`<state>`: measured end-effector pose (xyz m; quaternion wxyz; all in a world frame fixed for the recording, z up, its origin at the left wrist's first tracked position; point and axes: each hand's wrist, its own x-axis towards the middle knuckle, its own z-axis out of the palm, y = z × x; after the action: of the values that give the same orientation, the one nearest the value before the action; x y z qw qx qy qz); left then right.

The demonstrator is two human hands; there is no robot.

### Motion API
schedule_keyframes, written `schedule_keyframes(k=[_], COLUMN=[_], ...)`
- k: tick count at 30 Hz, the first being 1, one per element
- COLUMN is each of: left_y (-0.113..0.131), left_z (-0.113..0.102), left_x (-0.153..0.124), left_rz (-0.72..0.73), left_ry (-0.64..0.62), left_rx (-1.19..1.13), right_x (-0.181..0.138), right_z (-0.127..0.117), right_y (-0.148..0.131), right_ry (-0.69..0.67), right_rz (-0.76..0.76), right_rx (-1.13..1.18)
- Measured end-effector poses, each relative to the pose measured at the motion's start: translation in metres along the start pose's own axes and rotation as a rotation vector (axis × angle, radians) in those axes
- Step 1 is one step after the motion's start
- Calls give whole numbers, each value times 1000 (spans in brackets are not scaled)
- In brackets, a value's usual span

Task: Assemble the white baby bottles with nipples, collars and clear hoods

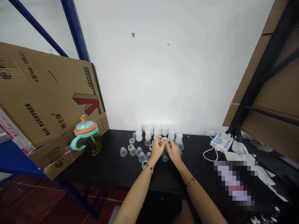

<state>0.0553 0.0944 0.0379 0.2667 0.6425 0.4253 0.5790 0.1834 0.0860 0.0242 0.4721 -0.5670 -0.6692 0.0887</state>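
My left hand (158,150) and my right hand (174,151) meet over the black table, their fingers closed around a white bottle collar ring (165,139). Whether a teat sits inside that ring is too small to tell. Behind them stand several small white baby bottles (139,136) in rows near the wall. Clear dome caps (123,151) lie mostly to the left of my left hand. Loose white rings (132,141) are scattered among the caps. A clear round piece like a bottle teat (164,158) rests on the table between my wrists. My hands hide part of this group.
A glass pitcher with a turquoise handle (92,141) stands at the left beside a large cardboard box (51,102). On the right are a white power strip with cords (221,142), papers (243,155) and a blurred-out item (233,183). A white wall backs the table.
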Motion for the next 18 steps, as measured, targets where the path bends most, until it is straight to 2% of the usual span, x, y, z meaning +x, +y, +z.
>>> schedule_keyframes(k=[6,11,18], left_y=[-1,2,5], left_z=[0,0,-2], left_x=[-1,-1,-2], left_rz=[-1,19,64], left_ry=[3,44,6], left_rx=[1,106,224], right_x=[0,0,1], right_z=[3,3,3], right_y=[3,3,4], right_ry=[-11,-20,36], right_rz=[-3,-25,-11], right_rx=[-20,-28,-45])
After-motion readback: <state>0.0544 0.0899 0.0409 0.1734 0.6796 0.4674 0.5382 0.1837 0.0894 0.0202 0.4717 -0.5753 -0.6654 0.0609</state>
